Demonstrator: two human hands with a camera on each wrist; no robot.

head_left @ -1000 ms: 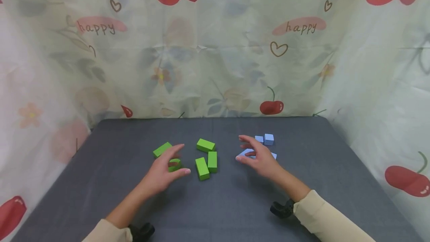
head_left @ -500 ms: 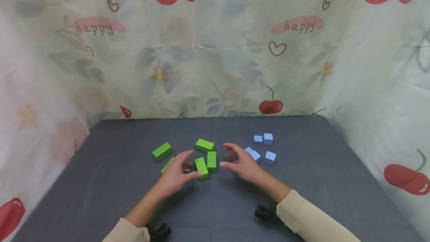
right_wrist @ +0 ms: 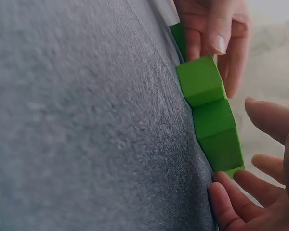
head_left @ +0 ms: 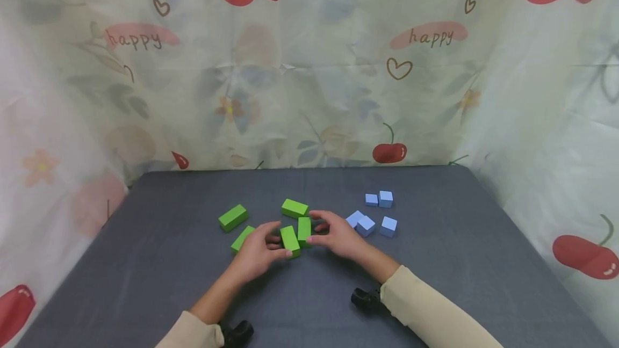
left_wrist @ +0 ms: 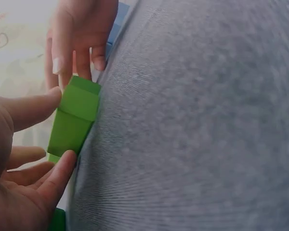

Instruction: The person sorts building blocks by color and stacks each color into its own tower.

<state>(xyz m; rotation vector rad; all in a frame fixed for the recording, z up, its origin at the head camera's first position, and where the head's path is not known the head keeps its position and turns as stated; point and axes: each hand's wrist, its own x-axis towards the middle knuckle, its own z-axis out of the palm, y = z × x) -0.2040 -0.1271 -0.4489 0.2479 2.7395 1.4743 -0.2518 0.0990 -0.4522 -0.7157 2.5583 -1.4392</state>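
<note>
Two green blocks stand side by side between the hands: the left green block (head_left: pixel 290 243) by the left hand (head_left: pixel 258 250) and the right green block (head_left: pixel 304 230) by the right hand (head_left: pixel 336 238). Both hands have thumb and fingers spread apart, palms facing inward. In the left wrist view, left fingertips (left_wrist: pixel 66 159) come right at the near end of the green blocks (left_wrist: pixel 70 127). From the right wrist, the fingers (right_wrist: pixel 224 185) appear low beside the pair, with the thumb (right_wrist: pixel 262 115) held apart from it.
Behind the pair lies another green block (head_left: pixel 295 208). Further left are an angled green block (head_left: pixel 233 218) and one partly hidden green block (head_left: pixel 240 239). Several blue blocks (head_left: pixel 388 226) lie to the right on the dark tabletop (head_left: pixel 435 262). A printed curtain (head_left: pixel 309 95) encloses the table.
Both hands have moved inward, the left rightward and the right leftward, to either side of the green pair. The blue blocks have come out from behind the right hand. The blocks have stayed put.
</note>
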